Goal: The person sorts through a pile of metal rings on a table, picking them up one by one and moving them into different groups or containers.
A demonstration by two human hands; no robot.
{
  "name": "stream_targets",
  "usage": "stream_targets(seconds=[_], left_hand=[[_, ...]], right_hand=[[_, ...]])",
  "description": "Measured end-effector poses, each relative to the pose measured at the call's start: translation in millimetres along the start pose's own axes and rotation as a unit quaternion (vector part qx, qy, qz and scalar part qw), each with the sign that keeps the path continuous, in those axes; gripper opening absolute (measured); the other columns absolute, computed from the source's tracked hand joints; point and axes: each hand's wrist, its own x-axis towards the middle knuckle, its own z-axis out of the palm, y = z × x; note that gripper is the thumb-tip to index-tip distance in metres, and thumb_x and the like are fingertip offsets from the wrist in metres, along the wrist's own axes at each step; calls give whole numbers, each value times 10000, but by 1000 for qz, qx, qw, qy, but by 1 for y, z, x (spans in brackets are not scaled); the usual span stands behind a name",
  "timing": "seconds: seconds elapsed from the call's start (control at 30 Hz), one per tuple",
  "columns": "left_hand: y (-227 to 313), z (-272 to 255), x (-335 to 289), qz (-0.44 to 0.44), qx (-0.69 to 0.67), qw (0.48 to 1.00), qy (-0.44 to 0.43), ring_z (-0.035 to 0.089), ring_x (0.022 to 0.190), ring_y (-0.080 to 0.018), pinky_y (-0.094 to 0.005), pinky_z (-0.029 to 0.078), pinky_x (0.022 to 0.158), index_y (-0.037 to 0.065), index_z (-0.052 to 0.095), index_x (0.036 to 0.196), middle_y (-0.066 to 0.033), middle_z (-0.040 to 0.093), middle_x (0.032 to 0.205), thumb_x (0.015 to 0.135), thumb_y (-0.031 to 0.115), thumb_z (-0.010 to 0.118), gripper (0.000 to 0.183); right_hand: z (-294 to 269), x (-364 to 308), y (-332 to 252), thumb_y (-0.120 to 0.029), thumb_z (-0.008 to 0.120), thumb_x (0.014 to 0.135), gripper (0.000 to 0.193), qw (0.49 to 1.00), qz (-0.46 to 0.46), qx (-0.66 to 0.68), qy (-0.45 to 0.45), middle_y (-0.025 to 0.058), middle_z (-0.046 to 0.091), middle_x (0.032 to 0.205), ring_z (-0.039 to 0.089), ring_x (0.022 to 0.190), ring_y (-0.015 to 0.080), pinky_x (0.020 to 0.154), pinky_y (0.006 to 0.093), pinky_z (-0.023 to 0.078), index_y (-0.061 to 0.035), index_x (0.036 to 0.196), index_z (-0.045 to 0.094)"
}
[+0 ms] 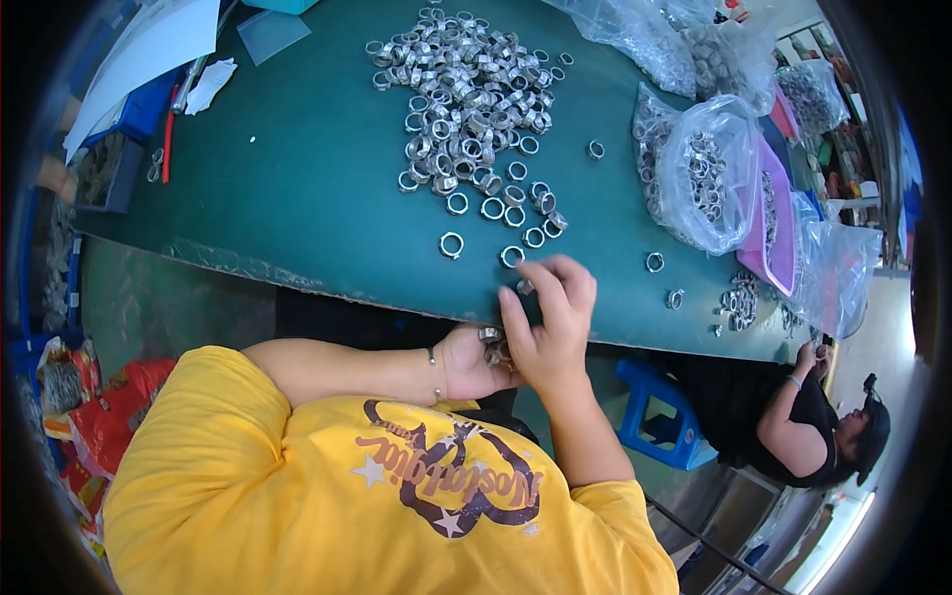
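Observation:
Below the table's front edge, my left hand [474, 365] is cupped around several small metal ring clamps [493, 342]. My right hand [550, 327] reaches over the edge, thumb and index finger pinching a single metal ring clamp [526, 287]. Just beyond those fingertips a loose ring clamp [512, 257] lies flat on the table, with another loose ring clamp [451, 245] to its left. Farther back spreads a large pile of the same silver clamps [466, 109], thinning out toward me. What lies deeper in my left palm is hidden by my right hand.
The green tabletop [307, 188] has a worn front edge. On the right stand a clear plastic bag of clamps [729, 198] and a pink tray [783, 238]. A blue stool [659, 416] and a seated co-worker [823, 426] are at right. Papers [149, 69] lie far left.

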Motion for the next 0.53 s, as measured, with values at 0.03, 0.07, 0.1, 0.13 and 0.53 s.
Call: stream_targets(seconds=[0.03, 0.07, 0.1, 0.13, 0.53], left_hand=[[2, 3, 0, 4, -9, 1000, 16, 571, 1067, -225, -453, 445, 954, 128, 568, 1143, -70, 614, 1125, 959, 368, 414, 339], [3, 6, -1, 9, -18, 999, 33, 566, 1075, -227, -467, 437, 961, 128, 564, 1154, -69, 611, 1138, 961, 377, 408, 352], [4, 9, -3, 5, -16, 999, 33, 564, 1078, -228, -464, 437, 960, 128, 561, 1157, -70, 608, 1139, 959, 375, 408, 351], [6, 11, -8, 3, -15, 999, 34, 562, 1081, -229, -461, 437, 960, 127, 558, 1159, -71, 604, 1141, 958, 372, 408, 351], [36, -17, -33, -251, 50, 967, 5, 616, 783, -267, -273, 499, 474, 45, 591, 1055, -206, 599, 999, 904, 285, 555, 286]], right_hand=[[5, 6, 4, -53, 726, 701, 248, 1000, 3, -17, -22, 126, 555, 966, 523, 855, 308, 762, 395, 426, -40, 930, 631], [9, 8, 8, -50, 721, 708, 236, 998, 6, -33, -44, 123, 555, 954, 521, 842, 310, 749, 395, 430, -41, 926, 631], [9, 6, 11, -41, 714, 713, 214, 999, -13, -18, -49, 120, 555, 938, 521, 832, 312, 730, 393, 435, -40, 910, 630], [9, 3, 13, -33, 707, 718, 192, 998, -33, -1, -55, 117, 556, 921, 520, 821, 314, 711, 392, 439, -40, 893, 629], [-35, -21, 42, 22, 555, 844, 69, 978, 75, 183, 72, 163, 568, 996, 562, 884, 284, 785, 362, 474, -22, 886, 523]])
